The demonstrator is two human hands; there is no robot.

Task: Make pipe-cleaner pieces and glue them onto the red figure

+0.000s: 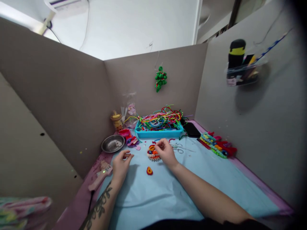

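On the blue table cover lies a small orange and white craft piece (153,156) with a dark blue round spot, fuzzy like pipe cleaner. At its upper edge my right hand (166,153) is closed, its thumb and forefinger pinching a red and orange loop (151,147). Whether the loop is joined to the piece below, I cannot tell. Nearer to me rests a loose red drop-shaped piece (149,171) with a yellow-orange middle. My left hand (120,164) hovers to the left, fingers curved with a small gap at the tips and nothing visible in them.
A blue tray (158,134) heaped with coloured pipe cleaners stands behind. Scissors (178,149) lie beyond my right hand. At left are a metal bowl (113,144) and a pink glue gun (100,177). Colourful finished pieces (216,145) and a black phone (192,130) sit right.
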